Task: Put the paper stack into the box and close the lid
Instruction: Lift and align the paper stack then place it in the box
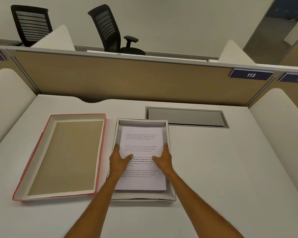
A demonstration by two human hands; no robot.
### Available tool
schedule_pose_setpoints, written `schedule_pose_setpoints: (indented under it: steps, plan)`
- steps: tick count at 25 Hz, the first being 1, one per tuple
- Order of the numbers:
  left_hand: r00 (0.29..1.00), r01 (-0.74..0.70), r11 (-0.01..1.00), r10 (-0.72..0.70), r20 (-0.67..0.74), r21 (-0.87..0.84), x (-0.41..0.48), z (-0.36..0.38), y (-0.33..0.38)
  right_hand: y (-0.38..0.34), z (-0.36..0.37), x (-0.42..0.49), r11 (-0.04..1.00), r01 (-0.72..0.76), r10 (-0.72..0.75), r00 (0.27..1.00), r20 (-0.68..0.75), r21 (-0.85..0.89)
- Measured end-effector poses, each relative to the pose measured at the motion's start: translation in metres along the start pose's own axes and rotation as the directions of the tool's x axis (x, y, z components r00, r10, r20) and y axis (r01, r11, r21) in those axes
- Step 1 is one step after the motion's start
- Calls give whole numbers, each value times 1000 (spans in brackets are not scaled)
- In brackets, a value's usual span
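The paper stack point(141, 152) lies inside the open white box point(169, 140), which sits near the middle of the pale desk point(230, 169), and printed text faces up on the top sheet. The person's left hand point(120, 160) grips the stack's left edge, thumb on top of the page and the fingers point(117, 147) running along the side between paper and box wall; the right hand point(163, 159) mirrors it on the right edge, thumb laid on the sheet and fingers along the side. Both grips are clamped on the stack, though I cannot tell whether the paper rests fully on the box floor. At nine o'clock from the box, just beside it, the lid point(62, 157) lies upside down, its red outer rim showing around a brown cardboard inside. At one o'clock from the box a grey metal cable hatch point(186, 116) is set flush into the desk. Beyond that stands a tan partition point(127, 78) with a dark blue plate reading 113 point(251, 75) toward two o'clock, and past the partition, at twelve, two black office chairs point(110, 30).
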State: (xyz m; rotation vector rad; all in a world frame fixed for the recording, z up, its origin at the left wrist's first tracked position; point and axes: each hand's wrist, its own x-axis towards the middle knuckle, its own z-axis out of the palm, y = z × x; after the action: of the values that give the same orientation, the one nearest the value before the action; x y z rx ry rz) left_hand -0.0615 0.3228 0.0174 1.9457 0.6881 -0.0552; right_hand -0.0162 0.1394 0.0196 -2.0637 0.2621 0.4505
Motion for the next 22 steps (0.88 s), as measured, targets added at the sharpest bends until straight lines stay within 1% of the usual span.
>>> schedule_pose_setpoints:
  steps: [4, 9, 12, 19, 22]
  plan:
    - [999, 11, 1000, -10, 39, -20, 3, -4, -1, 0, -3, 2, 993, -64, 64, 998, 6, 99]
    - [994, 11, 997, -3, 110, -70, 3, -8, -6, -1, -3, 2, 982, -105, 104, 994, 14, 154]
    - [991, -4, 999, 10, 132, -49, 3, -8, -9, 1, -4, 2, 982, -100, 98, 995, 19, 158]
    - [993, -10, 1000, 13, 115, -27, 2, -4, -9, 3, -3, -2, 980, -78, 75, 997, 24, 182]
    - [990, 6, 1000, -3, 141, -17, 1, -10, -5, 1, -5, -4, 988, -68, 65, 997, 29, 138]
